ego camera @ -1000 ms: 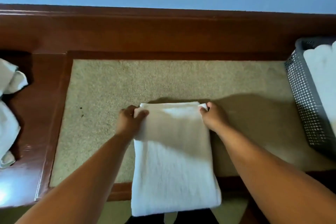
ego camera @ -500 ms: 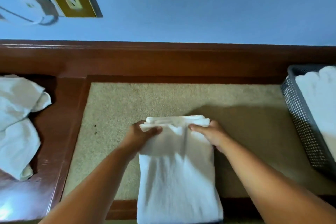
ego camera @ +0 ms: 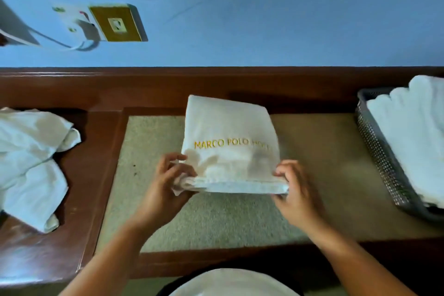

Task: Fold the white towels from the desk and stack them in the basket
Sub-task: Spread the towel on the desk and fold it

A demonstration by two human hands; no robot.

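The left hand (ego camera: 173, 185) and right hand (ego camera: 295, 190) each pinch a near corner of the folded towel (ego camera: 230, 127), fingers curled on its layered edge, on or just above the desk's beige mat (ego camera: 153, 142); it looks ready to stack. Beyond, a crumpled heap (ego camera: 31, 163) waits unfolded at left, and the basket (ego camera: 379, 158) at right already holds stacked towels (ego camera: 413, 132): seemingly past halfway.

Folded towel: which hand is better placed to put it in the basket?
Probably the right hand: it grips the towel at its right edge, and the basket stands on that side. The left hand holds the opposite edge.
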